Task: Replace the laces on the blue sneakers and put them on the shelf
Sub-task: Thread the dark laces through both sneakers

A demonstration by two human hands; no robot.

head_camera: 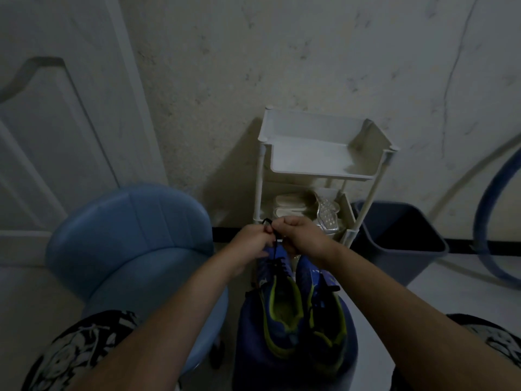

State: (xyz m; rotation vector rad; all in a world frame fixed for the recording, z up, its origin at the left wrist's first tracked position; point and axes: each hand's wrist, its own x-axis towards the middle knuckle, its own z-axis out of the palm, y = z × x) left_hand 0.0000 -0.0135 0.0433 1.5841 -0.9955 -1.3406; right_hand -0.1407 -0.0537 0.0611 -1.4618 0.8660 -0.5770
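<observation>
Two blue sneakers with yellow-green lining stand side by side on a blue stool between my knees, the left sneaker (277, 303) and the right sneaker (324, 309). A black lace (275, 235) runs up from the toe end of the left sneaker. My left hand (252, 244) and my right hand (301, 235) meet above the toes, both pinching that lace. Just beyond stands the white shelf (318, 159), its top tray bare.
The shelf's lower tier holds pale shoes (290, 207) and a clear beaded item (327, 214). A light blue chair (132, 244) is at left, a dark bin (400, 241) at right, a blue hose (485, 221) beyond it, a white door (56, 136) at far left.
</observation>
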